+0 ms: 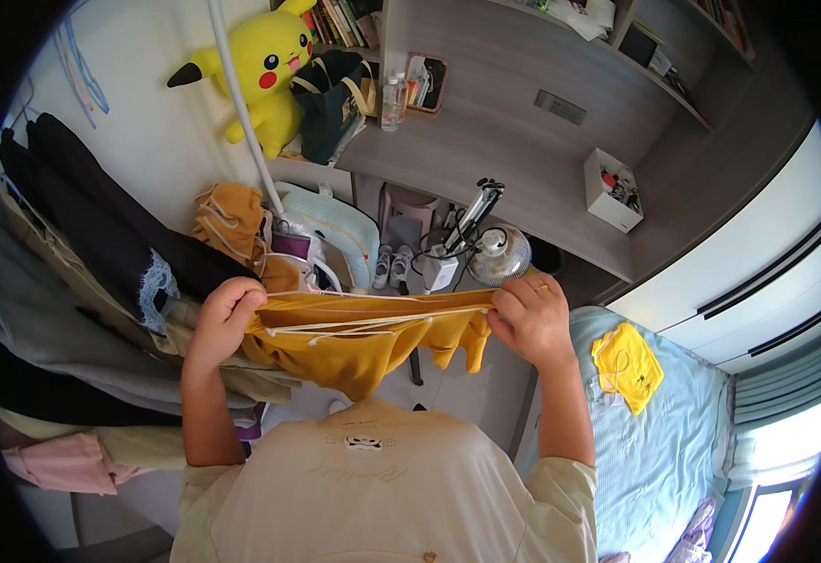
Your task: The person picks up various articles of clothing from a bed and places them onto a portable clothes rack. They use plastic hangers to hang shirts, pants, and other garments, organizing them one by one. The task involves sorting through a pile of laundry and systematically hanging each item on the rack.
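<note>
Stretched between my two hands is a mustard-yellow garment (pixel 361 352) with white drawstrings (pixel 354 325) hanging across its front. My left hand (pixel 226 320) pinches one end of its upper edge. The other end is gripped by my right hand (pixel 533 317), which wears a ring. A thin pale pink bar, perhaps part of a hanger (pixel 340 293), runs along the top edge; its shape is mostly hidden. Below the hands the cloth droops in folds, above the floor.
Clothes, including black trousers (pixel 100 190), hang close on the left. A white pole (pixel 241 105) rises near a plush toy (pixel 269 63). Ahead are a desk (pixel 452 155) and a fan (pixel 498 257). At right, a bed (pixel 635 464) bears a bright yellow garment (pixel 628 366).
</note>
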Motion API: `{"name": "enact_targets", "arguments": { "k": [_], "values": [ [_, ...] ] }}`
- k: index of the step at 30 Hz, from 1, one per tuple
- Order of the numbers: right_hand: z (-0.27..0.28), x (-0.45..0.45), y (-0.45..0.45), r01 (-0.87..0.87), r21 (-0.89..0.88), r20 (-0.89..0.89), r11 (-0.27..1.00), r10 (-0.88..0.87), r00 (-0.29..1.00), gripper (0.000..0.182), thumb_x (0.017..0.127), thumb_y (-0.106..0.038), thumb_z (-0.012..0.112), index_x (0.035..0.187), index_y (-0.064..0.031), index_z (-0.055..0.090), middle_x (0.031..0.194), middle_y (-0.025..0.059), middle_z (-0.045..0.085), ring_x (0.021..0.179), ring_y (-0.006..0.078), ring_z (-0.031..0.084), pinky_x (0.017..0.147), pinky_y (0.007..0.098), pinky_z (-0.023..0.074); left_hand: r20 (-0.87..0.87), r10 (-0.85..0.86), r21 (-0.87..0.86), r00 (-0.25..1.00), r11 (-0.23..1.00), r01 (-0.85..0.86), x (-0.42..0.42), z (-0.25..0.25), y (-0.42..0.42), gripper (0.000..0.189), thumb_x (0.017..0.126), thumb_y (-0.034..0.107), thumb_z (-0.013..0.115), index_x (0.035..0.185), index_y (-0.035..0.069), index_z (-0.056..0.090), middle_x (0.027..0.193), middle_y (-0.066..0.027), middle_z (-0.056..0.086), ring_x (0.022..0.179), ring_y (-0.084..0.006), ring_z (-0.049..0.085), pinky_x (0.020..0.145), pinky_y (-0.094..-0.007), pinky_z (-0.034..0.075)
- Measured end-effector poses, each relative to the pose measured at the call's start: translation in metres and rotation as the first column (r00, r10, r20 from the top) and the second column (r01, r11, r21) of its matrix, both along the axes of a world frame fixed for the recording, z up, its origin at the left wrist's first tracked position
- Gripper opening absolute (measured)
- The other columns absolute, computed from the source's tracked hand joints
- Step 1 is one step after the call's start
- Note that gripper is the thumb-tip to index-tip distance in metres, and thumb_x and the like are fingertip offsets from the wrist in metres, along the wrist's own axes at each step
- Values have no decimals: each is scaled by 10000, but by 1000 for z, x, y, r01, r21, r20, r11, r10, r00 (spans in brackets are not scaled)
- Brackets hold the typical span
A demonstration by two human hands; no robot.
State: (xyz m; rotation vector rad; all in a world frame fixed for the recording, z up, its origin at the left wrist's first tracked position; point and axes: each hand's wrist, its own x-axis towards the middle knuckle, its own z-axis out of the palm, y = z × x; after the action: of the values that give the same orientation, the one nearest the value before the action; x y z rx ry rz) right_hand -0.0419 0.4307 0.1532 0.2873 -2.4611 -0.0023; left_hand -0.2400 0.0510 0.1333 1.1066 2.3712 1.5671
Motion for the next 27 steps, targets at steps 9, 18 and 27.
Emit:
{"name": "enact_targets", "arguments": {
  "k": [9, 18, 27],
  "values": [
    [-18, -19, -44, 82, -445, 284, 892, 53, 957, 500, 804, -107, 672, 1254, -105, 455, 834, 112, 642, 742, 346, 619, 651, 414, 499, -163, 111, 182, 980, 980, -81, -8, 2, 26, 132, 931, 102, 551, 866, -3, 598, 821, -67, 586, 775, -166, 550, 735, -279, 437],
    [-14, -30, -38, 11, -829, 120, 560, 158, 980, 132, 898, -32, 570, 995, 26, 639, 836, 70, 636, 730, 128, 571, 692, 254, 465, 106, 282, 254, 954, 919, -300, -31, -20, -1, 433, 1030, 350, 371, 1352, 67, 436, 1291, -83, 458, 960, -147, 546, 838, -299, 460],
    [94, -117, -59, -72, -775, 5, 628, 119, 993, 170, 927, -87, 558, 1006, 37, 643, 744, -3, 564, 693, 67, 483, 626, 228, 410, 134, 502, 370, 855, 775, -513, -62, -41, -92, 635, 1010, 286, 439, 1515, 73, 117, 1434, -118, 347, 900, -113, 471, 849, -279, 408]
  ]
}}
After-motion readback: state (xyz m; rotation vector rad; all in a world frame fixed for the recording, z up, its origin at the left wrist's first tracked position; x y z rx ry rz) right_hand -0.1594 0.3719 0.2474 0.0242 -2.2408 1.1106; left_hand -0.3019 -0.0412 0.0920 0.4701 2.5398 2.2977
